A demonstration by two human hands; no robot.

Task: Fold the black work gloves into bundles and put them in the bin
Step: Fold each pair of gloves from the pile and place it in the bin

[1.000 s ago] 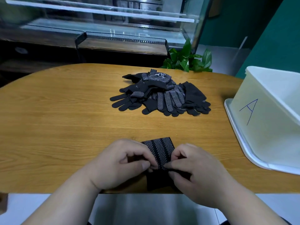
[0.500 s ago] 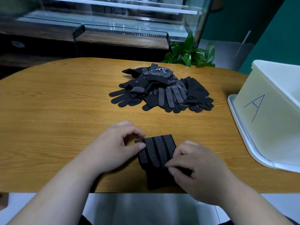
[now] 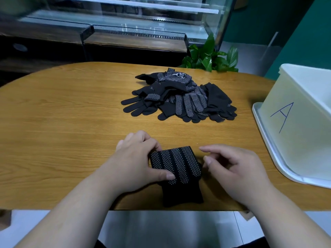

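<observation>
Down at six o'clock on the oval wooden desk (image 3: 62,122), right by the near edge, sits the black dot-palmed glove bundle (image 3: 176,163), its dotted fingers folded over a plain cuff that pokes toward the rim. The left hand (image 3: 136,163) has it: thumb pressed on the dotted face, fingers curled round the nine o'clock side, a grip that holds the bundle. The right hand (image 3: 238,169) hangs just off the bundle's three o'clock side, fingers loosely bent, its grip slack and holding nothing. Danger one: the fold looks pinned only by that thumb, so if the left hand lifts before the cuff is tucked round, the springy knit could flop open. Danger two: the cuff end lies at the desk's edge, and a careless tug toward six o'clock could drag the lot off. The white plastic bin marked with a blue A (image 3: 295,131) sits at three o'clock, well apart, and a loose bundle tossed there may unroll in flight. The loose heap of black work gloves (image 3: 179,99) at twelve o'clock lies unfolded, so plenty remains.
</observation>
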